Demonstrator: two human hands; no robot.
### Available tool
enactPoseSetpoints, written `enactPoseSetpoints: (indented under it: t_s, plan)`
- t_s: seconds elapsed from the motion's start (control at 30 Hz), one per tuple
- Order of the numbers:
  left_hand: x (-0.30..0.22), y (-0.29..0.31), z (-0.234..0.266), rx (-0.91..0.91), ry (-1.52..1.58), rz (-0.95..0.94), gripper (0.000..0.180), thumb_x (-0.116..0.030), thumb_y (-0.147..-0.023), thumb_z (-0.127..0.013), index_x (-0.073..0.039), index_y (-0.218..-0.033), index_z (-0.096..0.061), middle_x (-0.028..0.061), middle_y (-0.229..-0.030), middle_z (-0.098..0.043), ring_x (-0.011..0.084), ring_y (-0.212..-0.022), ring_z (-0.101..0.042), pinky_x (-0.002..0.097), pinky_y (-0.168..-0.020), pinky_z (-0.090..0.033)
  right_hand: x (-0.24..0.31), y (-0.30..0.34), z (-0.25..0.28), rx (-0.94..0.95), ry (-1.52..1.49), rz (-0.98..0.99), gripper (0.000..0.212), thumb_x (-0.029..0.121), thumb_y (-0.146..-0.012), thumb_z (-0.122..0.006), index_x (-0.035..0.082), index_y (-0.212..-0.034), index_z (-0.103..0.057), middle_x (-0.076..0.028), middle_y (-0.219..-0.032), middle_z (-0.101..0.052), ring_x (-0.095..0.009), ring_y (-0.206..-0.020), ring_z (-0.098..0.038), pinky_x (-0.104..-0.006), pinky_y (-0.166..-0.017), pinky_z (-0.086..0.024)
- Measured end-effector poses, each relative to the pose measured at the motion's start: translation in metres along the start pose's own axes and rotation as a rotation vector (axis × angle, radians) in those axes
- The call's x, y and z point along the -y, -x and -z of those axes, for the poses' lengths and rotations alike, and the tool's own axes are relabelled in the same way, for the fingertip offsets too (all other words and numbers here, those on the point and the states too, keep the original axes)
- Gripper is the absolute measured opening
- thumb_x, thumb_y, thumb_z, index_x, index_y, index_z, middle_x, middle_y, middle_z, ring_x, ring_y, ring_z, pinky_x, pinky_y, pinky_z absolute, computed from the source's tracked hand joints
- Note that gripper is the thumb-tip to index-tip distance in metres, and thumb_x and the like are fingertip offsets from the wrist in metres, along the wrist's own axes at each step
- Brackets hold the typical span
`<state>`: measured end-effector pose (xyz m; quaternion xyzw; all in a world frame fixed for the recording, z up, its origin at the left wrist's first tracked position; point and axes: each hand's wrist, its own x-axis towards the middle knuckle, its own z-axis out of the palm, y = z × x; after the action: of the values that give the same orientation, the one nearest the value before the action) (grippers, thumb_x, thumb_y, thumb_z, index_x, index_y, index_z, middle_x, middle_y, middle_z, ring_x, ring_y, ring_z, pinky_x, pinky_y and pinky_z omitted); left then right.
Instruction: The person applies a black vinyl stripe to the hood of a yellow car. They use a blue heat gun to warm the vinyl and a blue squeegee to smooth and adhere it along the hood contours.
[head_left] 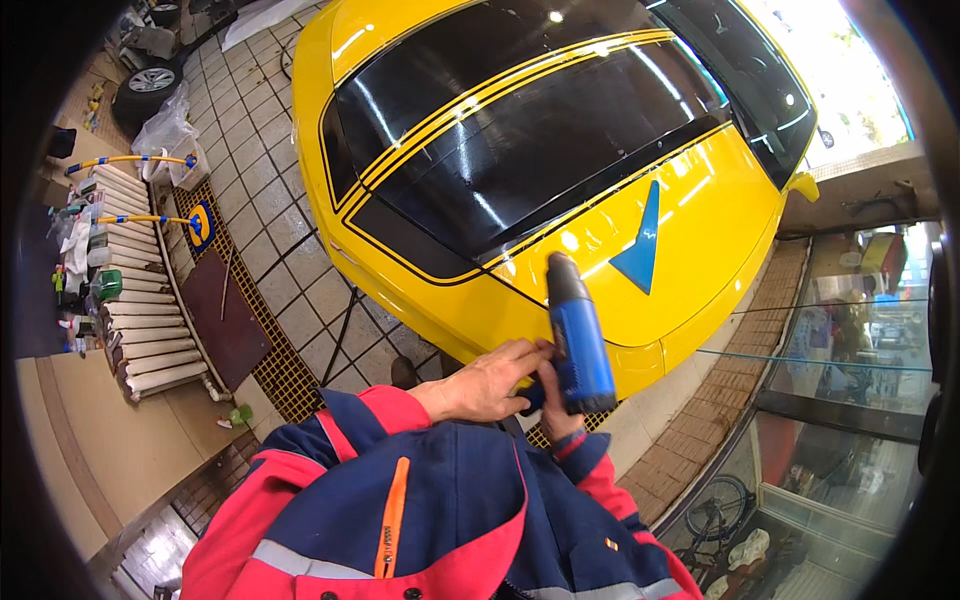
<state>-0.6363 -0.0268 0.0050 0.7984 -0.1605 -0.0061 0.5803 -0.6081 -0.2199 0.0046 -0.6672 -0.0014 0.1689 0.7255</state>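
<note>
A blue heat gun (580, 345) with a dark nozzle points away from me over the corner of a yellow car (690, 280). My right hand (560, 410) is closed around its handle, mostly hidden behind the gun's body. Against the handle and the side of the gun, my left hand (485, 385) curls its fingers; its fingertips are partly hidden. Farther ahead, a blue angular plastic sheet or scraper (641, 245) lies on the yellow panel. Glossy black panels (540, 140) with yellow and black stripes cover the middle of the car.
A white radiator (150, 330) stands at the left, with blue-and-yellow suction-cup rods (200, 225) beside it. Yellow floor grating (285, 385) runs along the tiles. Wheels (150, 80) stand at the far left. Glass panes (840, 480) border the right.
</note>
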Motion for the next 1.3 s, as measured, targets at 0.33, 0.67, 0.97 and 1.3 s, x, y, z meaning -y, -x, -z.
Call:
enactPoseSetpoints:
  t_s: [0.33,0.67,0.97,1.3]
  plan:
    - [0.156,-0.037,0.022,-0.726,1.075,0.786,0.033,-0.014,-0.104,-0.062,-0.001,-0.134,-0.066,0.0113,-0.117,-0.074,0.0192,-0.094,-0.071,0.0325,-0.084,-0.059,0.060,0.078,0.026,-0.009,-0.098,-0.100,0.063,0.018,-0.098,-0.071,-0.006,-0.152,-0.051,-0.012,-0.104,-0.071,-0.021,-0.081,-0.069,-0.0352,-0.074,-0.058]
    - [0.169,-0.072,0.010,-0.851,1.358,0.745,0.033,-0.015,-0.107,-0.057,-0.009,-0.139,-0.064,0.0121,-0.130,-0.071,0.0274,-0.123,-0.066,0.0437,-0.106,-0.053,0.064,0.066,0.073,0.138,-0.022,-0.272,0.035,0.015,-0.101,-0.075,-0.001,-0.130,-0.065,-0.010,-0.100,-0.073,-0.019,-0.093,-0.071,-0.0330,-0.087,-0.058]
    - [0.184,-0.065,0.000,-0.887,1.623,0.579,0.030,-0.013,-0.112,-0.050,-0.006,-0.140,-0.058,0.0202,-0.143,-0.065,0.0369,-0.140,-0.060,0.0528,-0.125,-0.043,0.075,0.048,0.090,0.181,-0.009,-0.301,0.048,0.016,-0.099,-0.075,0.000,-0.142,-0.059,-0.010,-0.101,-0.072,-0.019,-0.090,-0.069,-0.0332,-0.084,-0.057]
    - [0.178,-0.077,0.012,-0.904,1.251,0.771,0.024,-0.009,-0.113,-0.058,0.006,-0.132,-0.059,0.0213,-0.119,-0.074,0.0315,-0.105,-0.080,0.0374,-0.093,-0.067,0.090,0.057,0.049,0.049,0.058,-0.415,0.030,0.012,-0.099,-0.081,0.002,-0.125,-0.071,-0.008,-0.102,-0.075,-0.019,-0.094,-0.073,-0.0328,-0.089,-0.060]
